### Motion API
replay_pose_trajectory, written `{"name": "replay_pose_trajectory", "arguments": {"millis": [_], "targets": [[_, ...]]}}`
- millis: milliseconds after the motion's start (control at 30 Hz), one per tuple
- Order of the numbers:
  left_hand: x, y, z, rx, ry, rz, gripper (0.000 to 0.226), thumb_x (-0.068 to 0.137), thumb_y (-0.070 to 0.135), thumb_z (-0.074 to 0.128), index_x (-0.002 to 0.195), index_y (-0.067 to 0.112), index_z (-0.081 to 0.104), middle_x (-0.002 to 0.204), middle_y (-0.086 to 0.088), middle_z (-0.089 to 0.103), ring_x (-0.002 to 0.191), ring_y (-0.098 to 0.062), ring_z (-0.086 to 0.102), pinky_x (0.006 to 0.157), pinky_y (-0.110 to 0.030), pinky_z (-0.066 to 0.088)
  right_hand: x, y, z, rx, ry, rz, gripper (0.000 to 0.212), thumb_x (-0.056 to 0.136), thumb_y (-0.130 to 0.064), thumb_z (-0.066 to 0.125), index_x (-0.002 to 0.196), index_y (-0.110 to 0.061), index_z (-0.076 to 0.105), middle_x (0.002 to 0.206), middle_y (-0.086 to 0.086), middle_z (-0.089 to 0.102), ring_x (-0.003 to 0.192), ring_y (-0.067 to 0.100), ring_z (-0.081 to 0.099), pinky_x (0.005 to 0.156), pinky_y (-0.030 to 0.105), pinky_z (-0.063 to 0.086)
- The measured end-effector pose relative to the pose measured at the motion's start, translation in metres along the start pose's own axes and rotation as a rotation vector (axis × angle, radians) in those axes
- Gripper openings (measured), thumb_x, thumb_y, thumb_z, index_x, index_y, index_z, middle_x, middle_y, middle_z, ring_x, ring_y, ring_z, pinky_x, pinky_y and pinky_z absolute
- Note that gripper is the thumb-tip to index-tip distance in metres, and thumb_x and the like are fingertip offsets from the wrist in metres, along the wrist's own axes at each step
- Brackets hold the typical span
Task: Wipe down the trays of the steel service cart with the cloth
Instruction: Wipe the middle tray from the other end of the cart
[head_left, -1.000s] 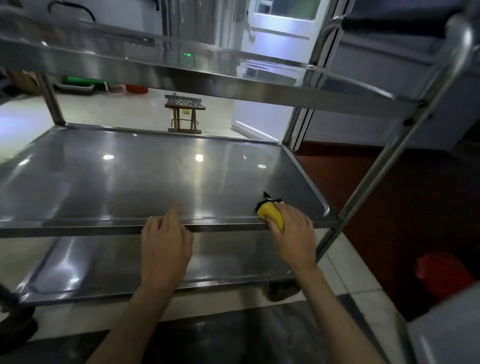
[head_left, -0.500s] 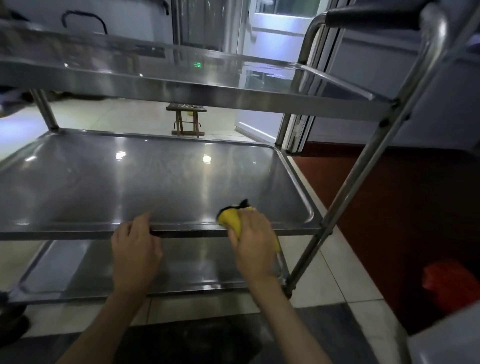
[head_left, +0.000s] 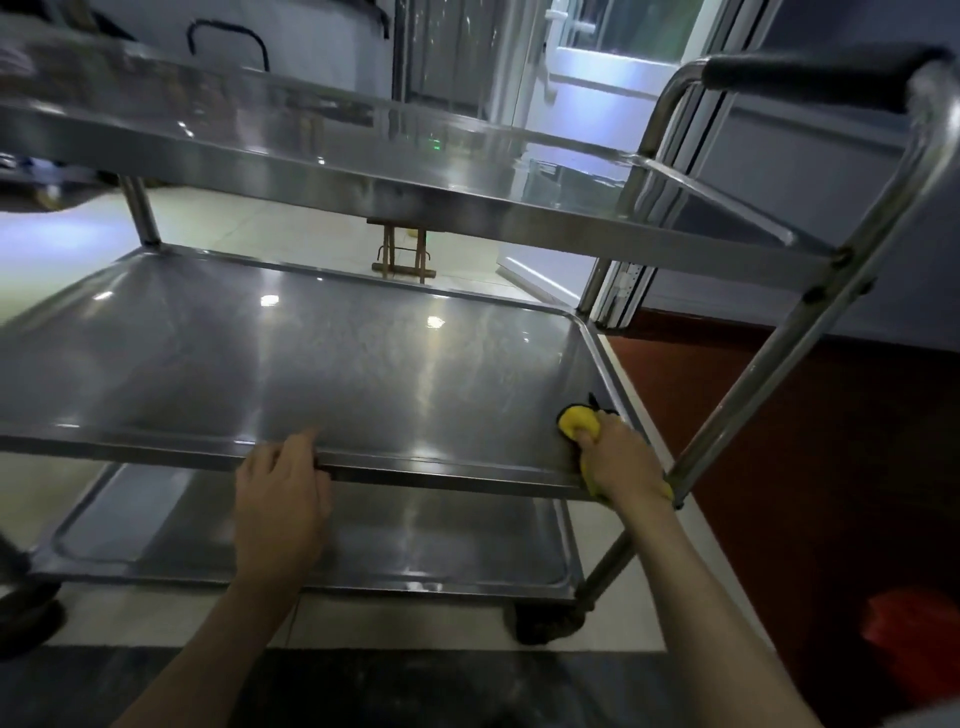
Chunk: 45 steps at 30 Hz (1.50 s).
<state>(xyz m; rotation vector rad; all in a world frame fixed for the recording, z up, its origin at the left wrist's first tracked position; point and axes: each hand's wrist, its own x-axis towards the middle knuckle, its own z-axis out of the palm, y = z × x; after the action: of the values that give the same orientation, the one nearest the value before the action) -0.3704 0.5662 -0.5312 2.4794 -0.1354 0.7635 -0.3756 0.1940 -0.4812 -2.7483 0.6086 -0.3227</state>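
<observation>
**Cloth at the corner of the middle tray**

The fingers of the right hand (head_left: 621, 457) are curled round a yellow cloth (head_left: 576, 423), bunching it into a wad with a dark edge poking out at the top. A strip of the same yellow shows under the wrist, by the tray's front lip. The wad sits pressed on the middle tray (head_left: 322, 364) in its near right corner, just inside the raised rim and close to the slanted cart post (head_left: 810, 312).

The left hand (head_left: 280, 499) holds nothing. Its fingers lie nearly straight, tips resting over the front edge of that same tray, about midway along, well apart from the cloth.

Outward from the hands, both bare forearms reach up from the bottom of the view. The middle tray shines with ceiling lights mirrored in it. Above it runs the top tray (head_left: 363, 150), and at the right end a handle with a black grip (head_left: 810, 83). Below lies the bottom tray (head_left: 415, 545), with a dark caster wheel (head_left: 545, 626) under its right corner.

Beyond the cart a small wooden stool (head_left: 402, 254) stands on the pale tiled floor. A red thing (head_left: 909, 639), blurred, sits low at the right.
</observation>
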Motion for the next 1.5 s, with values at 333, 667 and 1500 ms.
{"name": "replay_pose_trajectory", "arguments": {"millis": [333, 667, 1500], "targets": [[0.011, 0.006, -0.008, 0.099, 0.066, 0.079, 0.018, 0.09, 0.021, 0.049, 0.101, 0.012, 0.06, 0.078, -0.005, 0.059, 0.072, -0.031, 0.057, 0.07, -0.044, 0.05, 0.044, -0.132, 0.044, -0.031, -0.185, -0.294, 0.069, 0.104, -0.05, 0.037, 0.161, -0.013, 0.025, 0.168, 0.006, 0.022, 0.154, 0.024, 0.024, 0.125, 0.038, 0.021], [0.107, -0.03, -0.032, 0.126, -0.38, 0.124, 0.012, 0.098, 0.027, 0.054, 0.1, 0.021, 0.065, 0.105, -0.005, 0.064, 0.097, -0.031, 0.064, 0.078, -0.04, 0.05, 0.051, -0.19, 0.068, 0.012, -0.253, -0.445, 0.058, 0.106, -0.055, 0.026, 0.156, -0.025, 0.035, 0.159, 0.006, 0.04, 0.144, 0.028, 0.039, 0.124, 0.048, 0.019], [0.165, -0.107, -0.032, 0.276, -0.709, 0.142, 0.069, 0.089, 0.058, 0.009, 0.144, 0.048, 0.05, 0.147, 0.01, 0.05, 0.128, -0.019, 0.049, 0.114, -0.037, 0.032, 0.164, -0.3, 0.119, 0.008, -0.223, -0.543, 0.042, 0.102, -0.058, 0.034, 0.134, -0.038, 0.054, 0.14, 0.002, 0.055, 0.127, 0.029, 0.055, 0.103, 0.044, 0.04]]}}
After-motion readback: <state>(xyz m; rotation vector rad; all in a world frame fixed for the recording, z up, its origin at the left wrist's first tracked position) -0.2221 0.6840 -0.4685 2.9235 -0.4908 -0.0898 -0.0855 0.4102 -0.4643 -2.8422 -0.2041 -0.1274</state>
